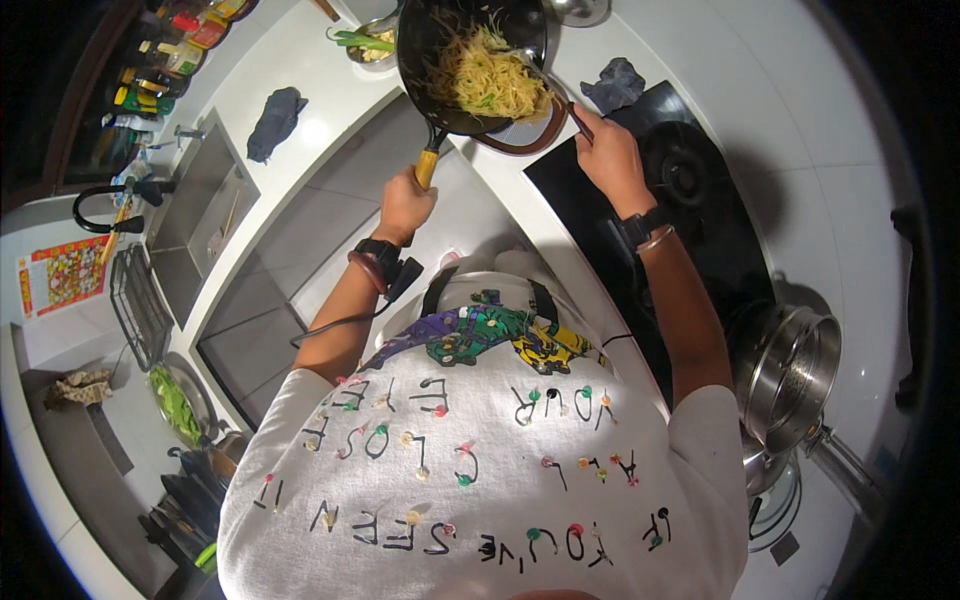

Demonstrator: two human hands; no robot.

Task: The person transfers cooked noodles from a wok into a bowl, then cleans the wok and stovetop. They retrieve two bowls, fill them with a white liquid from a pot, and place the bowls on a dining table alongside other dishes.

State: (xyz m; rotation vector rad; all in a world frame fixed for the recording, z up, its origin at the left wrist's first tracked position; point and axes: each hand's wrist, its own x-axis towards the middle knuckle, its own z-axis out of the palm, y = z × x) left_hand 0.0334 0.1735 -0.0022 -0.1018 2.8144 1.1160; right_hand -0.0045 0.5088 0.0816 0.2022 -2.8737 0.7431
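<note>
My left hand (408, 205) is wrapped round the yellow-brown handle of a dark wok (420, 88), which is held out over the counter, tilted to the right. Inside lie pale yellow cooked shreds (488, 78) with bits of green, heaped toward the right rim. The brown handle of a spatula (584, 125) is gripped in my right hand (610, 165); its metal end reaches to the shreds. Partly hidden beneath the wok is a brown-rimmed plate (540, 135) with a pale middle. Whether any shreds lie on it I cannot tell.
A black hob (672, 175) lies right of the plate, with a dark cloth (614, 86) beyond it. Steel pots (790, 365) stand at the lower right. Left are a sink (205, 215), another cloth (276, 124) and several bottles (170, 57). A small bowl (372, 45) sits behind the wok.
</note>
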